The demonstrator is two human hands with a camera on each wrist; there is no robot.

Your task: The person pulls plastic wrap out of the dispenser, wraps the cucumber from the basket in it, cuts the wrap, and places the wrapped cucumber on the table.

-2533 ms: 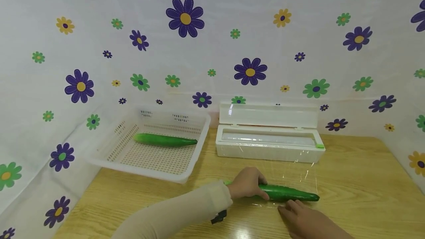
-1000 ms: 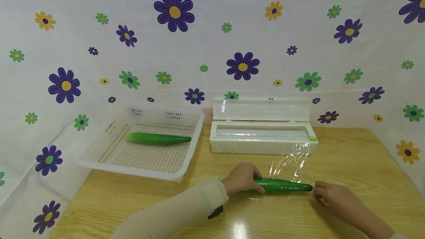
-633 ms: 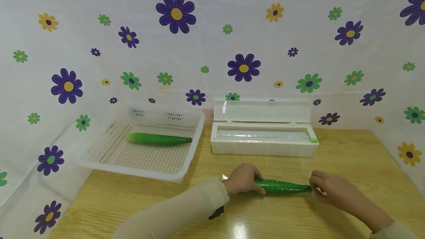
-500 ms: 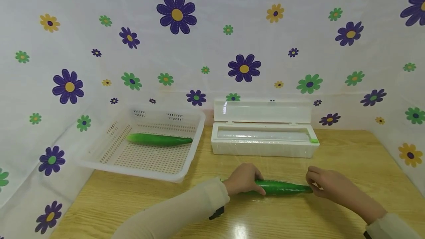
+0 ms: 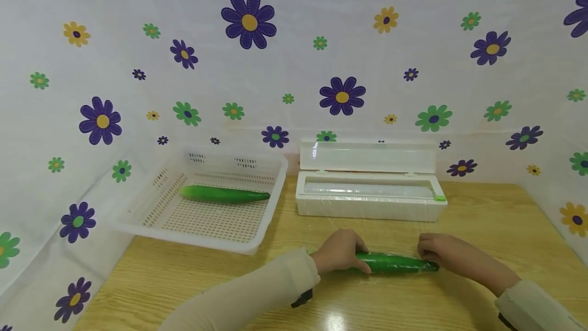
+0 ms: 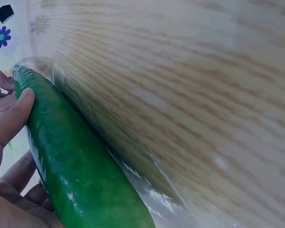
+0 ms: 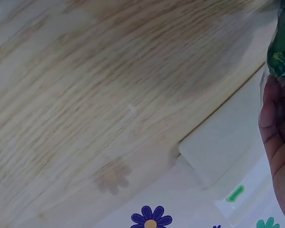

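Note:
A dark green cucumber (image 5: 395,263) with clear cling film over it lies across the front of the table. My left hand (image 5: 340,252) grips its left part, thumb on the near side, and hides that end. In the left wrist view, glossy film (image 6: 166,190) hugs the cucumber (image 6: 80,156) and spreads onto the wood beside it. At the narrow right tip, my right hand (image 5: 452,257) has its fingers curled and pinches the film's edge. The right wrist view shows this hand (image 7: 280,118) right at the wrapped cucumber tip (image 7: 279,57).
Behind the cucumber stands a white cling film box (image 5: 367,209), lid raised, a film roll (image 5: 367,189) inside and film stretching forward from it. A white perforated basket (image 5: 216,239) at the left holds another cucumber (image 5: 225,194). A flower-print sheet (image 5: 294,55) hangs behind the table (image 5: 496,229).
My right hand has gone from the cucumber's near side round to its right tip, then slightly back and left, drawing film in at the tip. My left hand keeps its grip.

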